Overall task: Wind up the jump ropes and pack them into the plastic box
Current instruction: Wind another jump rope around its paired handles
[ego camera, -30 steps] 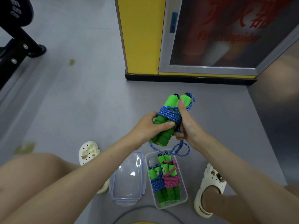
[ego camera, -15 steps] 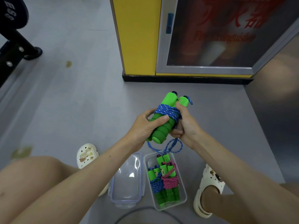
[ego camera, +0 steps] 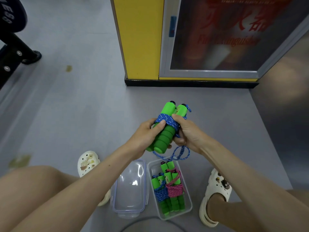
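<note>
Above box (ego camera: 188, 197), jump rope (ego camera: 164, 136) — mid-grip, left hand (ego camera: 143, 139), right hand (ego camera: 189, 133)

Blue rope (ego camera: 164, 118) wound around green handles (ego camera: 164, 131), two wound ropes (ego camera: 168, 190) in plastic box (ego camera: 188, 198)

A grey floor (ego camera: 83, 106) fills most of the view, with an olive stain (ego camera: 68, 68) far left of centre and a bigger smear (ego camera: 20, 160) near the left edge. At the back stands a yellow pillar (ego camera: 140, 39), touching a metal-framed glass cabinet (ego camera: 217, 39) with blurred red lettering and a blue tag (ego camera: 172, 26) on its frame. A black skirting (ego camera: 184, 83) runs under both. A black bolted frame (ego camera: 15, 47) reaches in at the top left. A grey wall (ego camera: 284, 97) rises on the right. Two cream clogs, left (ego camera: 87, 162) and right (ego camera: 215, 186), rest on the floor, well apart.
</note>
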Tool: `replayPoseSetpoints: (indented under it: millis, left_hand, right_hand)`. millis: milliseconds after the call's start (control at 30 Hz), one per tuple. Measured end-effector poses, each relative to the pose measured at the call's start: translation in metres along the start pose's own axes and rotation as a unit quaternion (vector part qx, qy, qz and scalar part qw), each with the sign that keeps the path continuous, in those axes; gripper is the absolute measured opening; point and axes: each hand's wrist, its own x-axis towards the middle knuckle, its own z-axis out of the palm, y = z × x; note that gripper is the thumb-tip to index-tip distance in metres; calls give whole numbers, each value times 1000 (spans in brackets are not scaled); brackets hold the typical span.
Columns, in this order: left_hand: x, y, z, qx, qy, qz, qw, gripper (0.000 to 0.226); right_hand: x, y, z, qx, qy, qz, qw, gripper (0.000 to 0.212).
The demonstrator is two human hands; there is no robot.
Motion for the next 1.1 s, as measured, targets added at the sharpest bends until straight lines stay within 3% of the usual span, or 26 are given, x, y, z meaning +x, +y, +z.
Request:
replayPoseSetpoints:
  millis: [267, 467, 567, 700, 933, 1100]
  left_hand:
    - [-2, 4, -8, -20, -42, -34, 998, 39]
    - [0, 10, -5, -26, -62, -50, 996, 55]
    - [3, 13, -5, -11, -11, -12, 1000, 52]
    - [6, 11, -9, -6, 71, -3, 997, 40]
    - [7, 8, -16, 65, 87, -28, 994, 41]
    - [5, 12, -15, 81, 84, -25, 993, 40]
  right_hand:
    - [-2, 1, -2, -14, -57, -12, 998, 42]
    - [0, -3, -1, -80, 30, -30, 996, 60]
    - [-2, -7, -3, -87, 44, -14, 995, 63]
    - [-8, -2, 0, -98, 19, -11, 995, 50]
    - [-10, 0, -8, -164, 8, -20, 986, 10]
    - [-9, 0, -8, -227, 57, -57, 970, 6]
